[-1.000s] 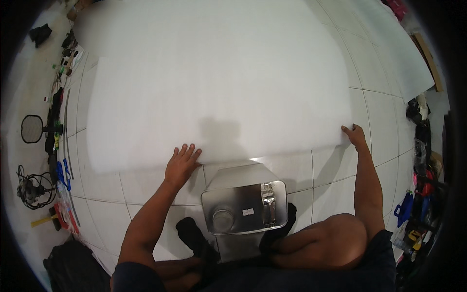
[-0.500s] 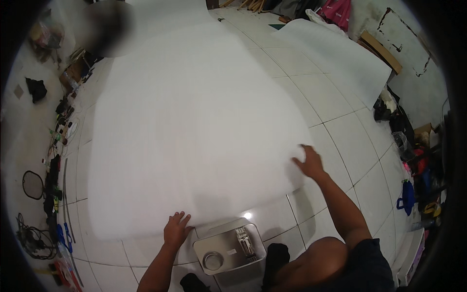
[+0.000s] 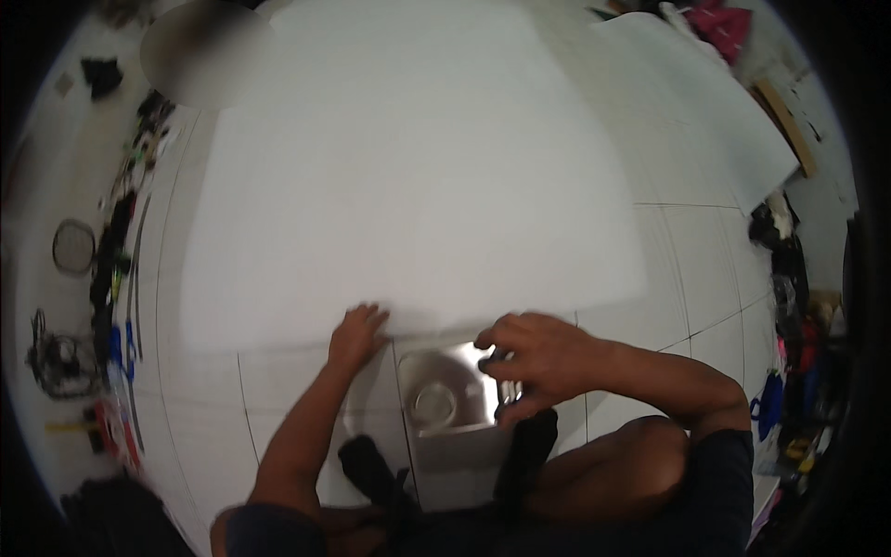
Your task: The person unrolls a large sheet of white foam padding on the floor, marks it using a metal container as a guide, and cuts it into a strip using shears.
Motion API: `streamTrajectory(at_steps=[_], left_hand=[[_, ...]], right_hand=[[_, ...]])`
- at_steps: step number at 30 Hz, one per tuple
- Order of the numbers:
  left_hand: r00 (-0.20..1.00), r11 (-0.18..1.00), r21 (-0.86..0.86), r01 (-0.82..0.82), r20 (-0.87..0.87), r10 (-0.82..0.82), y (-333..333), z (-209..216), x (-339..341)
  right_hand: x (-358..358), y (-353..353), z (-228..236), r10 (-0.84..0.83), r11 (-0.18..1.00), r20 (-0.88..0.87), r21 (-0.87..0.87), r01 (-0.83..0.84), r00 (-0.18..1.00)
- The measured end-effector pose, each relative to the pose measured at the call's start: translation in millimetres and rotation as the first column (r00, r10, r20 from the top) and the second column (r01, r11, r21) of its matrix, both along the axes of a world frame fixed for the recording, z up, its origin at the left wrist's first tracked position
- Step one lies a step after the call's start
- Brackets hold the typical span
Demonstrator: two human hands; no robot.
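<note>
A large white sheet (image 3: 418, 186) lies spread over the tiled floor. My left hand (image 3: 357, 334) rests at its near edge, fingers stretched out and holding nothing. Just right of it, between my feet, stands a rectangular metal tray (image 3: 455, 357). Inside the tray on the left is a round metal dish (image 3: 433, 405). My right hand (image 3: 538, 362) is over the tray's right side, its fingers curled around a silver metal object (image 3: 507, 390). Most of that object is hidden by the hand, and the picture is somewhat blurred.
Another pale sheet (image 3: 687, 102) lies at the far right, beside a brown cardboard strip (image 3: 785, 125). Clutter lines both walls, including a racket-shaped frame (image 3: 73, 247) and coiled black cables (image 3: 60, 357) at left, and a blue item (image 3: 768, 406) at right.
My right hand has moved from the sheet's right edge down and left to the silver object in the tray. My left hand stays by the sheet's near edge. The view has shifted.
</note>
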State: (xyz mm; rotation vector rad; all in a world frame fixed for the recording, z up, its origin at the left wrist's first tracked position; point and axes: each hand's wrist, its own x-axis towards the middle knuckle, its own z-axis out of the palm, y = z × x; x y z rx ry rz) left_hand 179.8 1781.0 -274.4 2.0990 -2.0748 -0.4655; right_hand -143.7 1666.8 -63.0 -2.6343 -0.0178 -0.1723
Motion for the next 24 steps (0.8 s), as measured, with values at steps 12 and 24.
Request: streamTrajectory(at_steps=[12,24], left_hand=[[1.000,0.997,-0.068,-0.022,-0.011,0.021,0.4,6.2,-6.1],[0.992,0.992,0.062,-0.114,-0.055,0.117,-1.2,18.1,-11.8]], right_hand=[[-12.0,34.5,8.8,-0.269,0.960,-0.305,-0.003,0.281,0.914],[-19.1,-9.8,63.4,-0.541,0.794,-0.049,0.299,0.529,0.840]])
